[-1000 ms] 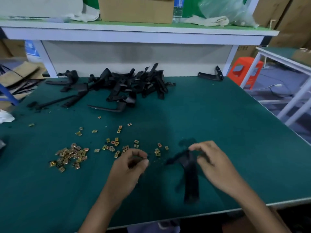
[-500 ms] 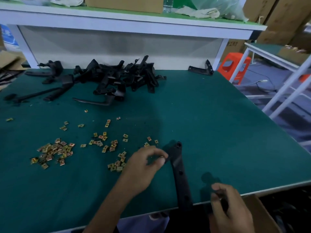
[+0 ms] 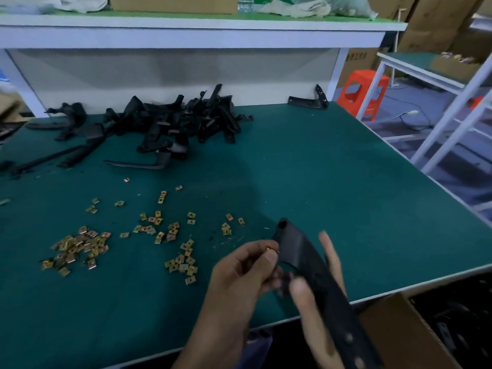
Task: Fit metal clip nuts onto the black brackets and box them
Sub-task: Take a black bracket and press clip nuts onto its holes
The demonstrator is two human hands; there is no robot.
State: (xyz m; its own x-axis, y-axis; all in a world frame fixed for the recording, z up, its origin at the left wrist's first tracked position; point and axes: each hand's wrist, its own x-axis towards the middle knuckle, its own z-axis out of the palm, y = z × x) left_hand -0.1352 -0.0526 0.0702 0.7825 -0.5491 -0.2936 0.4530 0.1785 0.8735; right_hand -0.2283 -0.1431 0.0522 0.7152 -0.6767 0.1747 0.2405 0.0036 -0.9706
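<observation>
My right hand [image 3: 316, 296] grips a long black bracket [image 3: 298, 249] by its middle, thumb in front and fingers behind it. The bracket slants from above the table's front edge down to the lower right. My left hand [image 3: 239, 275] pinches a small brass-coloured clip nut [image 3: 269, 249] between thumb and forefinger, right against the bracket's left edge near its upper end. Loose clip nuts [image 3: 77, 247] lie scattered across the green table [image 3: 332, 182] to the left, with a closer cluster of nuts [image 3: 182, 265] beside my left hand. A pile of black brackets [image 3: 181, 123] sits at the back.
An open cardboard box [image 3: 394, 326] stands below the table's front right corner, with dark parts inside it. A single bracket [image 3: 308, 99] lies at the back right. A white shelf [image 3: 186, 35] overhangs the table's rear. An orange stool [image 3: 359, 89] and white frames stand to the right.
My right hand rose from the table's front edge and took the bracket by its middle, lifting it. My left hand stayed at the bracket's upper end with the nut.
</observation>
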